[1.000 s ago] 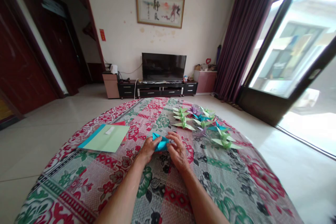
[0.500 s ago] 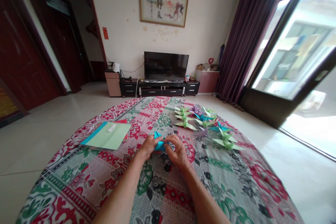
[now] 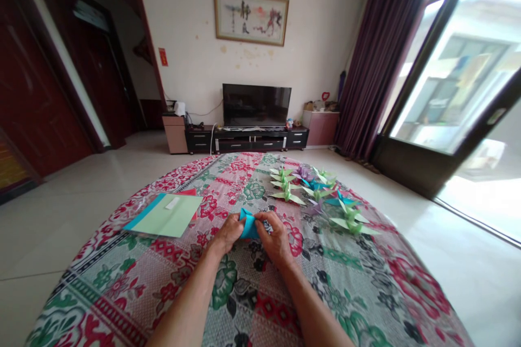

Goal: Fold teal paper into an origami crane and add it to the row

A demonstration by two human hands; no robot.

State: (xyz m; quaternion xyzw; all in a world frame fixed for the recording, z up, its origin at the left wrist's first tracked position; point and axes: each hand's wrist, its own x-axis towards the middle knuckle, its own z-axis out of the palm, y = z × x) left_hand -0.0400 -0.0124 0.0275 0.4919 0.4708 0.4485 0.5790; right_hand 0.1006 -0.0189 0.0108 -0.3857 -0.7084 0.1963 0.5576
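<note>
A small piece of folded blue paper point(image 3: 249, 226) is held between my two hands above the middle of the table. My left hand point(image 3: 230, 232) pinches its left edge with thumb and fingers. On the other side, my right hand point(image 3: 275, 237) grips the right edge between thumb and forefinger. Several folded paper cranes in green, purple and blue stand to the right, among them a green crane point(image 3: 287, 193) and a blue crane point(image 3: 344, 200). Off to the left lies a stack of paper sheets point(image 3: 166, 219), light green on top, with blue and red edges showing beneath.
The round table wears a floral tablecloth point(image 3: 228, 282). Beyond it are a television point(image 3: 256, 105) on a low black cabinet point(image 3: 240, 140), a framed picture point(image 3: 251, 15) on the wall, a purple curtain point(image 3: 366, 65) and a glass door at the right.
More of the blue paper's face shows between my hands, and its upper flap looks lower and flatter. Both hands keep their hold. The view has tilted slightly.
</note>
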